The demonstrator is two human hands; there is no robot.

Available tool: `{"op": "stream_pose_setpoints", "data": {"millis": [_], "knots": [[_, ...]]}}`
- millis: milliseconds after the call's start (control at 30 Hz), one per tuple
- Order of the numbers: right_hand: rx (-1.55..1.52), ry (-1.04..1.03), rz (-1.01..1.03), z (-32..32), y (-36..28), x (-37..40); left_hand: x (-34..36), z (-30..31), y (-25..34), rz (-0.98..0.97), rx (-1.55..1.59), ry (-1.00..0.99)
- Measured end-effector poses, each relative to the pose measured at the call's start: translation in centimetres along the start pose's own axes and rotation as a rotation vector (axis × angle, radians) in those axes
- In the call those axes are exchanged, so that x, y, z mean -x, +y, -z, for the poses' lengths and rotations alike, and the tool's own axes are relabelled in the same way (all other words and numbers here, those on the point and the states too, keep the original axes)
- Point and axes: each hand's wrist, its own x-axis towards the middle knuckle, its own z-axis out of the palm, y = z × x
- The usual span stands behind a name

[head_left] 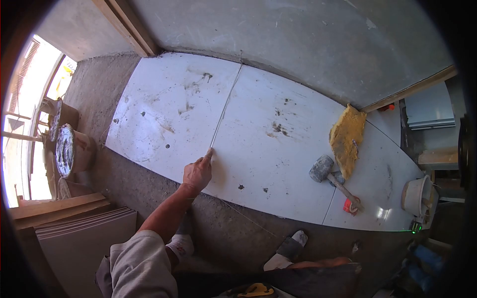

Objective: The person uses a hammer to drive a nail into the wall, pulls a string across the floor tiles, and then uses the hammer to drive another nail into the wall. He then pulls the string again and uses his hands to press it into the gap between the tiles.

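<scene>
My left hand (198, 174) reaches over large white tiles (169, 109). Its fingers are curled, with the index fingertip right at the seam between two tiles. A thin pale string (227, 102) runs from the foot of the wall along this seam to the fingertips. Its loose end trails from below the hand across the floor. My right hand is out of view. Right of the hand, a rubber mallet (322, 169) lies on the tiles beside a dirty yellow sponge slab (346, 141). A small red object (351, 206) sits by the mallet's handle.
A pale bucket (415, 196) and a small device with green light (416, 227) stand at the right end. Mortar-smeared buckets (72, 151) are at the left, above stacked tiles (84, 248). A grey wall (298, 39) borders the far side. My shoe (298, 238) is near the tile edge.
</scene>
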Motion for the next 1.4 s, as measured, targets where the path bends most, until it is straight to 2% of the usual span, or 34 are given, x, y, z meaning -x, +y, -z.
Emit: {"op": "stream_pose_setpoints", "data": {"millis": [200,367,433,467,533,567,633,667,700,733,800,900,933,1000,1100,1167,1233,1333,1400], "knots": [[0.180,-0.006,-0.071,-5.9,4.8,-1.0,-0.7,0.4,0.3,-0.025,-0.051,-0.059],[0.224,0.179,0.133,-7.5,6.5,-4.9,-0.7,0.2,0.8,-0.008,-0.110,-0.145],[0.101,-0.093,-0.208,-3.3,1.4,-3.4,-0.8,0.7,1.1,0.013,-0.159,-0.134],[0.107,-0.120,-0.189,-3.4,1.9,-3.7,-0.8,1.0,1.9,0.080,-0.207,-0.172],[0.381,0.016,0.347,-2.7,2.4,-5.0,-0.6,1.6,3.3,0.204,-0.197,-0.240],[0.383,-0.009,0.371,-2.2,1.3,-5.0,-0.4,1.9,3.5,0.250,-0.193,-0.272],[-0.026,-0.177,0.378,4.2,-7.5,-2.5,0.4,2.6,3.6,0.292,-0.201,-0.292],[-0.046,-0.214,0.486,5.9,-10.0,-1.5,1.0,2.8,3.5,0.301,-0.140,-0.275],[-0.059,-0.254,0.592,7.2,-11.4,-0.3,2.1,3.0,3.3,0.318,-0.076,-0.263],[-0.025,-0.274,0.595,8.0,-12.0,1.1,3.1,3.2,3.1,0.369,-0.102,-0.252],[-0.215,-0.392,0.727,9.6,-13.8,3.3,5.7,3.4,2.9,0.398,-0.053,-0.252],[-0.131,-0.429,0.712,11.6,-15.2,8.2,7.2,3.0,2.6,0.423,0.085,-0.210],[-0.100,-0.409,0.728,11.4,-14.7,9.7,7.6,2.9,2.4,0.498,0.128,-0.212],[-0.064,-0.437,0.683,11.8,-14.1,13.3,9.0,3.0,1.7,0.661,0.248,-0.266],[0.010,-0.486,0.671,13.6,-13.3,19.0,12.9,3.7,0.2,0.696,0.412,-0.335],[0.052,-0.490,0.720,14.3,-15.5,21.1,15.3,4.9,-1.0,0.689,0.472,-0.315],[0.011,-0.481,0.814,14.8,-17.1,23.8,17.8,5.8,-1.7,0.801,0.603,-0.338],[0.058,-0.575,0.710,13.9,-20.8,26.1,19.6,7.2,-1.5,0.866,0.707,-0.404],[0.059,-0.598,0.757,12.9,-23.8,28.2,22.9,5.1,-2.5,0.848,0.759,-0.342]]}}
